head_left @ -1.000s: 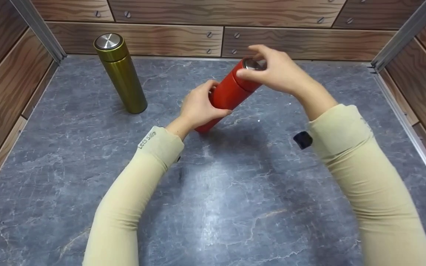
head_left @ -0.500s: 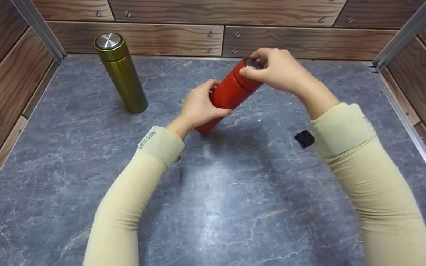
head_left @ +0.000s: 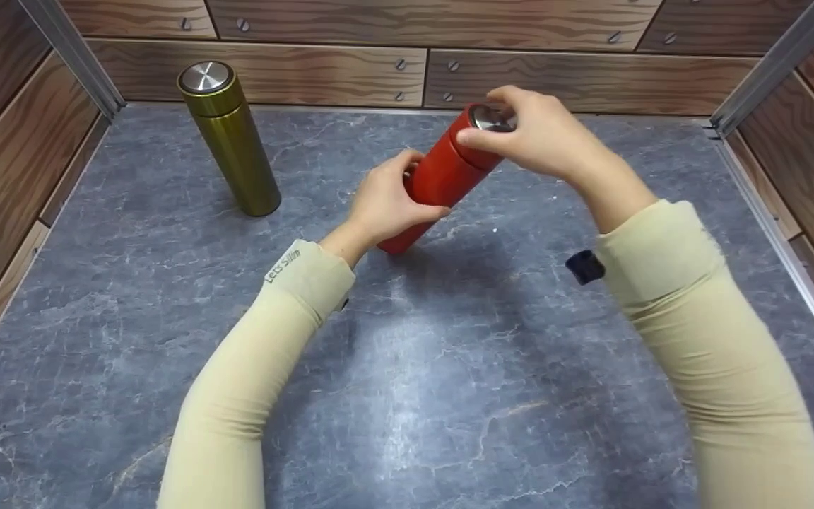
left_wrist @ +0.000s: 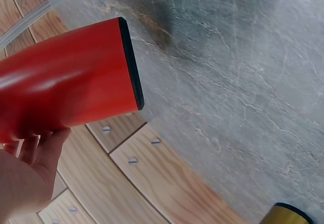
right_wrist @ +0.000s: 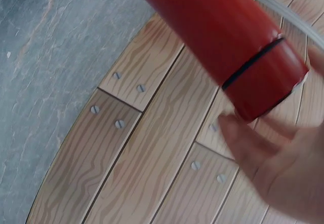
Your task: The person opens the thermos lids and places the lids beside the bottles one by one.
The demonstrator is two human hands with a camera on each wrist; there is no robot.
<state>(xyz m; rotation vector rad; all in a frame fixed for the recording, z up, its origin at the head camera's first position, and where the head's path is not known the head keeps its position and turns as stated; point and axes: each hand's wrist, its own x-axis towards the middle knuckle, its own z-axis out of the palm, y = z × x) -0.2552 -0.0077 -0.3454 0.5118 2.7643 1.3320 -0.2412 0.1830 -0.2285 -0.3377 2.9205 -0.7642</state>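
A red thermos flask with a dark base is held tilted over the table, its silver-topped cap toward the upper right. My left hand grips its body, fingers behind and thumb across the front. In the left wrist view that hand shows at the flask's side. Around the cap end, my right hand has its thumb along the cap's side and its forefinger lifted behind the top. The right wrist view shows those fingers spread loosely by the cap, with a dark seam between cap and body.
An olive-gold thermos flask stands upright at the back left, its silver-topped lid on. The grey marbled table is bounded by wood-patterned walls with metal edging at the corners.
My right fingers drew in around the cap half a second ago and now stand more spread, the forefinger lifted. The flask has shifted slightly to the right; my left hand keeps its grip.
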